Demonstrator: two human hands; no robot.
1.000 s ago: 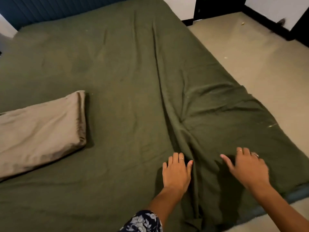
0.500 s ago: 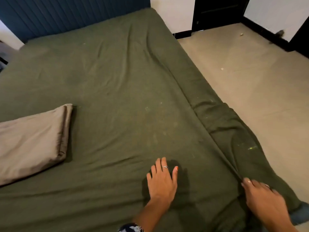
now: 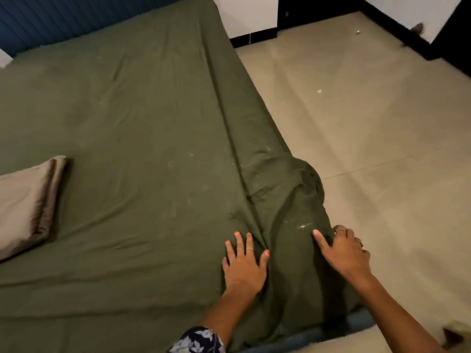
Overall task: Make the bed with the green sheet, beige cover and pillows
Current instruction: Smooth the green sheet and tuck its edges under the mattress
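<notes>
The green sheet [image 3: 132, 128] is spread over the whole bed, with a long crease near its right side and a bunched fold hanging over the right edge. My left hand [image 3: 244, 261] lies flat on the sheet by the near right corner, fingers spread. Just to its right, my right hand [image 3: 344, 248] rests on the draped fold at the bed's edge, thumb stretched out, other fingers bent over the cloth. A folded beige cover [image 3: 23, 205] lies on the sheet at the far left. No pillows are in view.
A blue panelled headboard [image 3: 76, 16] stands behind the bed. Beige tiled floor [image 3: 369, 138] runs along the right side, with dark skirting and a dark door frame [image 3: 293, 11] at the back. A strip of blue mattress [image 3: 331, 332] shows under the sheet's near right corner.
My right hand has moved up from the corner onto the draped fold. The left hand slid right toward the crease. The sheet's edge has bunched up more at the right side.
</notes>
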